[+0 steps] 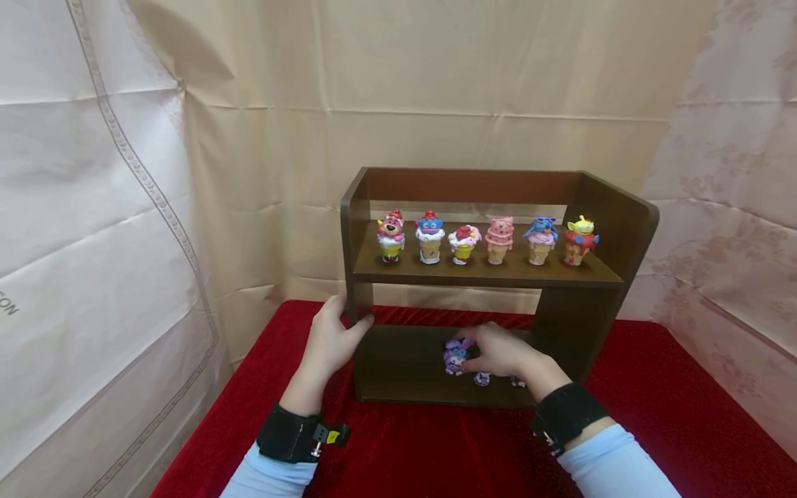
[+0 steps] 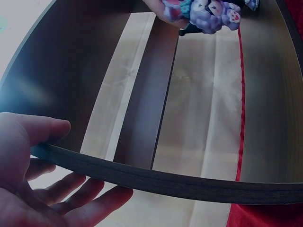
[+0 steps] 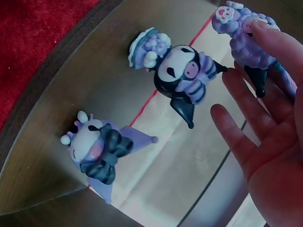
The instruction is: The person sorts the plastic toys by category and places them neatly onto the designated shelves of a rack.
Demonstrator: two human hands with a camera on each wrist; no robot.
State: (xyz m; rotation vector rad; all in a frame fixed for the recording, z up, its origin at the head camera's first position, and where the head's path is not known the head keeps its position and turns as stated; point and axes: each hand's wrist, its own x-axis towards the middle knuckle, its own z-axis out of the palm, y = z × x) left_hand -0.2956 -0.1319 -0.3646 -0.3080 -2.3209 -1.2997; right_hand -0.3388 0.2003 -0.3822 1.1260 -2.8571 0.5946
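My right hand pinches a purple, woolly-looking character figurine above the lower shelf of a dark brown wooden rack. In the right wrist view, the thumb lies across this figurine. Beside it on the same shelf stand a figurine with black pointed ears and a purple bow and a lilac figurine with a black bow. The right hand partly covers these two in the head view. My left hand grips the rack's left side panel, thumb on the inner side and fingers on the outer.
Several ice-cream-cone figurines stand in a row on the upper shelf. The rack's right side panel rises past the right hand. A red velvet cloth covers the table. Beige curtain hangs behind.
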